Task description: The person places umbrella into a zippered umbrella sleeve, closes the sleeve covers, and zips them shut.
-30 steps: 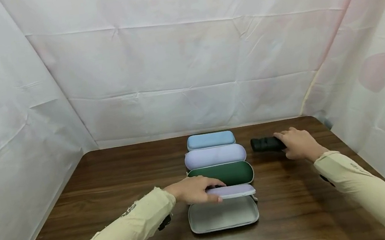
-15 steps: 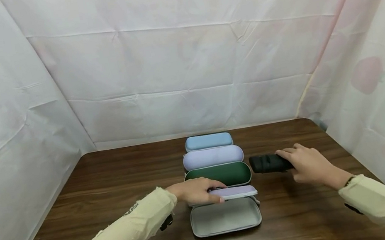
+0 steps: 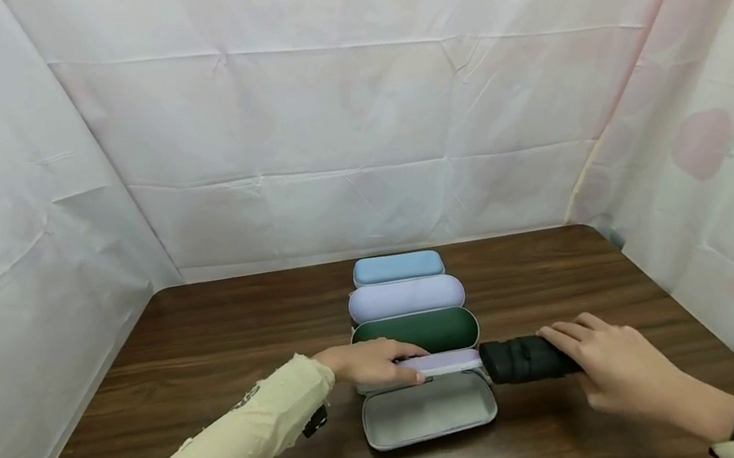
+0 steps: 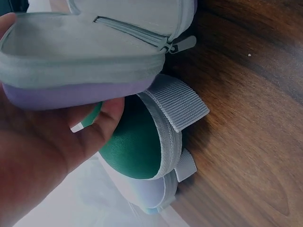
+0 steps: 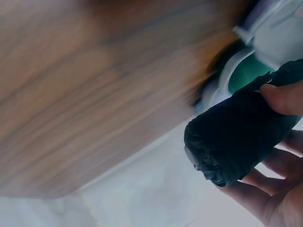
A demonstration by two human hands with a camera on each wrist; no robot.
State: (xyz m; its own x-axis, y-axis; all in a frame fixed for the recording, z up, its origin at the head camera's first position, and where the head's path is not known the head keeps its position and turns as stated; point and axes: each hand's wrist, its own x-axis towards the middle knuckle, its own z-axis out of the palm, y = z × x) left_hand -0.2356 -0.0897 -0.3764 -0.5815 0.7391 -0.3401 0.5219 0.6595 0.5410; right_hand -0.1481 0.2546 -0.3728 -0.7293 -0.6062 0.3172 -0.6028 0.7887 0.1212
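Right hand (image 3: 620, 369): grip closed around one end of a black folded umbrella (image 3: 521, 359), held level just above the table (image 3: 212, 341), its free end at the right edge of the open case (image 3: 428, 410). Left hand (image 3: 370, 362): fingers pinch the raised lilac lid (image 3: 442, 363), holding the case open; its grey-lined tray is bare. Judged stage: case opened and umbrella brought alongside; insertion and closing not yet done. Beyond, a green case (image 3: 416, 333), a lavender case (image 3: 407, 297) and a blue case (image 3: 398, 266) lie shut in a row.
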